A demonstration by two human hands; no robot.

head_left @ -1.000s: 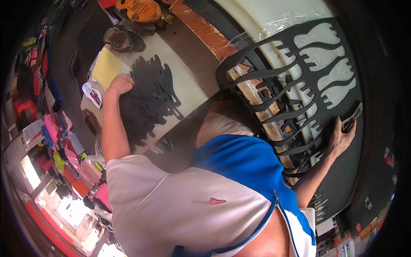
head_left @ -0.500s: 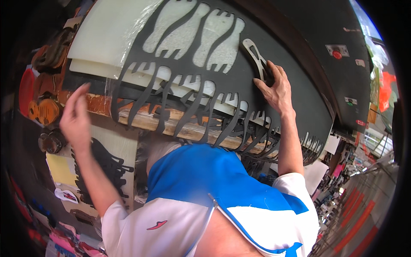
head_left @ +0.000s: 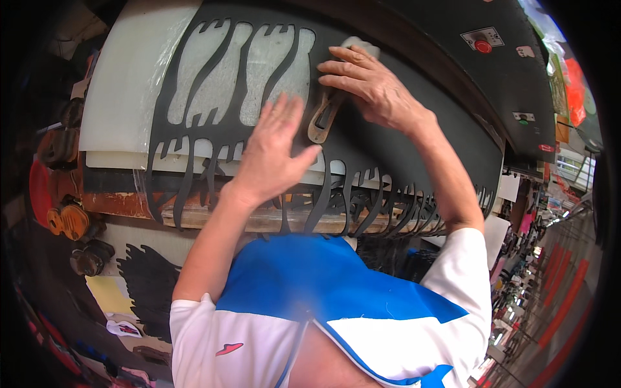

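A pale metal cutting die (head_left: 317,136), wide and lobed at its far end and narrow at its near end, rests on a black sheet (head_left: 414,152). My right hand (head_left: 378,90) is closed over its middle, fingers reaching across it and the thumb hidden. To the left, my left hand (head_left: 272,152) hovers above the sheet with its fingers stretched out, slightly blurred and holding nothing. Foot-shaped cut-outs (head_left: 268,64) in the sheet reveal the white board (head_left: 123,84) underneath. Toward my body, the sheet's cut edge hangs in thin curved strips (head_left: 320,200).
A dark machine panel with a red button (head_left: 482,46) and a green button (head_left: 522,118) stands at the right. Several dies lie at the left, including an orange-brown one (head_left: 74,222). Black cut scraps (head_left: 147,281) lie below them, beside yellow paper (head_left: 111,296).
My left hand has swung from the far left over the sheet. The die has been turned, its narrow end now toward me, and my right hand has shifted forward and left with it.
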